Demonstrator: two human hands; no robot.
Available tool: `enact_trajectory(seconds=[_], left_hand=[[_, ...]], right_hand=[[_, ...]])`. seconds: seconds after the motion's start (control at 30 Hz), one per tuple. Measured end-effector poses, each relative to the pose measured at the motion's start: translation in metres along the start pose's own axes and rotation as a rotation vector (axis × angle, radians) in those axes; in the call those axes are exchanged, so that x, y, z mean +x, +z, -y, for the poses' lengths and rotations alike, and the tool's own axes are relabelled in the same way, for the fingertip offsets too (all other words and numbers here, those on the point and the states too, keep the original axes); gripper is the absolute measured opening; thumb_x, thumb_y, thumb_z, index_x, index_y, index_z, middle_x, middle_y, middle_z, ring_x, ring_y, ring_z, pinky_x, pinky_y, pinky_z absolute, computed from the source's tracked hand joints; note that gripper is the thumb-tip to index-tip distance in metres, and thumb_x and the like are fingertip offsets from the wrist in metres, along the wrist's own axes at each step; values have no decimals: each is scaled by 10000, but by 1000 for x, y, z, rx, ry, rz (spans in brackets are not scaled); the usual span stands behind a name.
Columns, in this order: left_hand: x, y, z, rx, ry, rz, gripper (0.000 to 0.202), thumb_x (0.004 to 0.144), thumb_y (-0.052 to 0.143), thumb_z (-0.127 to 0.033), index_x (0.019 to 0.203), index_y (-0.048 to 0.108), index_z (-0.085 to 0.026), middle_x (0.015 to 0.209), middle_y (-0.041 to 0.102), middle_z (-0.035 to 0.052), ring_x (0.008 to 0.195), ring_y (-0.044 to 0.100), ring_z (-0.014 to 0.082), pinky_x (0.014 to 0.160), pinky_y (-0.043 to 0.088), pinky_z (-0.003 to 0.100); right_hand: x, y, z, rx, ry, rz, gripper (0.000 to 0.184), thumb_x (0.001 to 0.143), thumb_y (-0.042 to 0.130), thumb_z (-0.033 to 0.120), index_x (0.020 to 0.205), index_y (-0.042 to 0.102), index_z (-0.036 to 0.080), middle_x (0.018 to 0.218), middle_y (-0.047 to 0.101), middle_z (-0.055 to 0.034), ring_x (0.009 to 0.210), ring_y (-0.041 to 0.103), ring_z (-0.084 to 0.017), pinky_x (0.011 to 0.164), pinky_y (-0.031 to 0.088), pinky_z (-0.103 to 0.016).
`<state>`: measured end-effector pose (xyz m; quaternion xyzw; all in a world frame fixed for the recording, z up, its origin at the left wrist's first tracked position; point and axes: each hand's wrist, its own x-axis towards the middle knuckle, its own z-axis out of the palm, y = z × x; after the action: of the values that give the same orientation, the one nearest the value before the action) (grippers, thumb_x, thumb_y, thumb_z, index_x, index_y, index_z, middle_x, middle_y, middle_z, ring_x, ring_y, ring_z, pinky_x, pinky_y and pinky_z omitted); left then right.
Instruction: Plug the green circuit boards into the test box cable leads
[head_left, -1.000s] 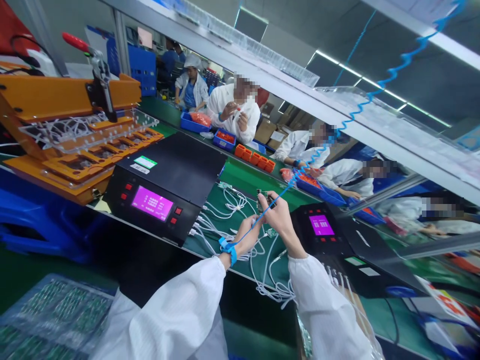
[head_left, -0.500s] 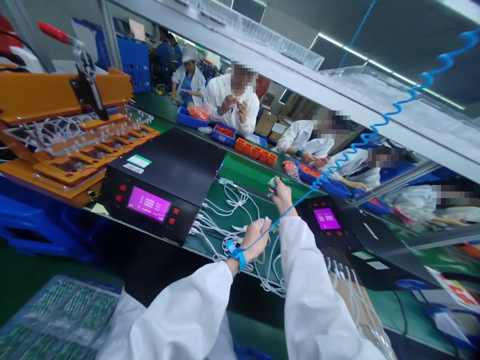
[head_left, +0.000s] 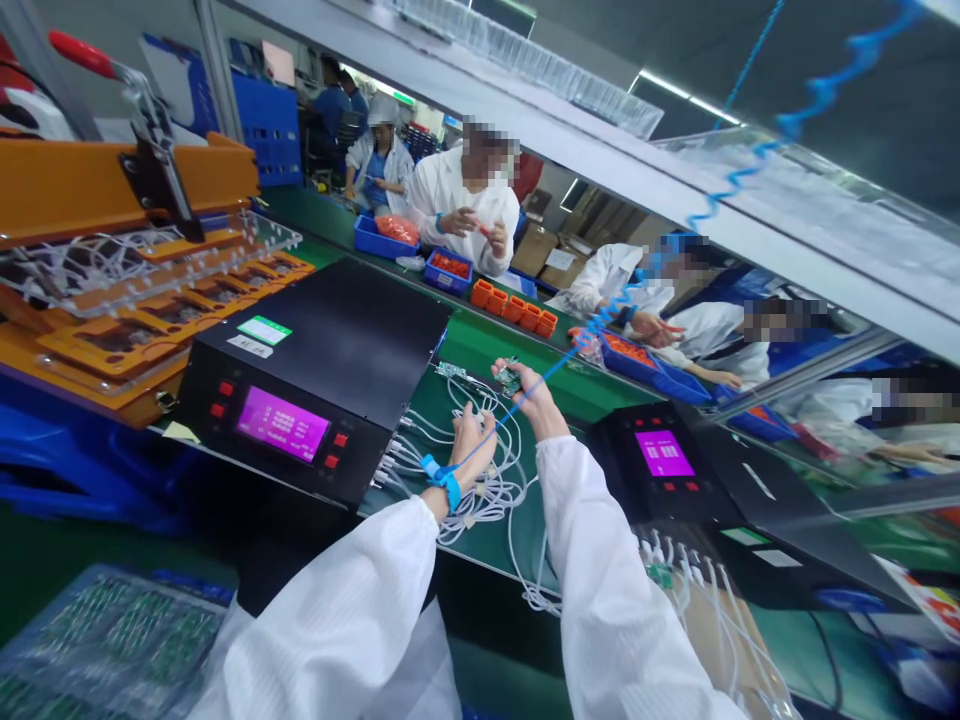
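Note:
My right hand grips a small green circuit board between thumb and fingers, above the green bench top. To its left, my left hand is over a bundle of white cables. Its fingers look apart and bent toward the cables; I cannot tell whether they touch one. A blue strap with a coiled cord circles my left wrist. Another green board lies just beyond my left hand, beside the cables. The cables plug into the side of a black test box with a lit purple screen.
An orange clamp fixture stands at the left. A second black box is at the right. Orange parts and blue bins line the far side, where co-workers sit. Trays of boards are at lower left.
Both hands have moved left. My left hand, which had its fingers pinched near the right hand, is now over the cable bundle. The circuit board stays in my right hand.

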<state>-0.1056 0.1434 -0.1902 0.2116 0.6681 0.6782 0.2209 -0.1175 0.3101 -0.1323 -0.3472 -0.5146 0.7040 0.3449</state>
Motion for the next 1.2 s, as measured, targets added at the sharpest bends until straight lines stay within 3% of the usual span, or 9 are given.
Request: enact_trajectory(seconds=[0.1,0.2,0.4,0.63,0.8,0.97,1.1,1.2], left_hand=[[-4,-5,-11,97,-23,53,499,961,583,-335,1416,578,-132,1305,635,201,1237,610,300,1100,442,407],[-4,-11,-20,182,20,65,456,954,574,-262,1385,616,-121,1330,629,202,1346,541,307,1173,381,407],[3,-18,-19,156,-27,11,420,946,599,-252,1354,630,-157,1335,615,183,1318,557,287,1170,392,397],[6,-14,-9,46,-63,-15,341,930,633,-239,1264,652,-176,1253,627,160,1277,577,274,1124,426,387],[13,-17,-9,1,-74,-64,308,954,609,-221,1256,621,-159,1276,618,173,1256,600,253,1081,459,355],[22,-24,-20,-59,-38,-125,283,1021,524,-252,1279,565,-143,1348,594,191,1052,676,203,999,500,337],[22,-24,-31,-86,29,-80,203,1046,507,-320,1103,618,-159,1057,704,117,851,688,188,829,520,306],[17,-23,-37,-64,86,-60,183,1038,522,-303,971,629,-170,858,690,69,788,663,196,793,490,305]], right_hand=[[8,9,-11,-155,-50,47,145,873,686,124,844,560,191,666,654,10,591,666,-138,639,655,-294],[14,15,-19,-360,-141,80,163,841,741,199,893,587,207,653,623,45,559,619,-126,597,611,-272],[17,20,-24,-845,-355,204,108,772,749,166,848,679,200,755,687,1,743,633,-175,789,532,-305],[12,22,-36,-1207,-507,325,204,709,807,155,855,673,206,859,739,-49,829,649,-213,801,480,-293],[-2,14,-31,-1290,-620,352,228,755,666,60,909,712,223,970,746,-75,916,665,-223,846,493,-291],[-32,-6,-6,-1239,-758,406,360,776,595,63,1053,755,230,1055,709,-72,940,660,-213,872,516,-311],[-59,-22,8,-1122,-878,431,303,819,619,145,1061,778,235,1043,699,-74,878,658,-206,821,531,-316],[-75,-31,15,-1199,-919,383,285,851,636,177,1080,784,261,1071,710,-84,904,670,-223,810,534,-314]])
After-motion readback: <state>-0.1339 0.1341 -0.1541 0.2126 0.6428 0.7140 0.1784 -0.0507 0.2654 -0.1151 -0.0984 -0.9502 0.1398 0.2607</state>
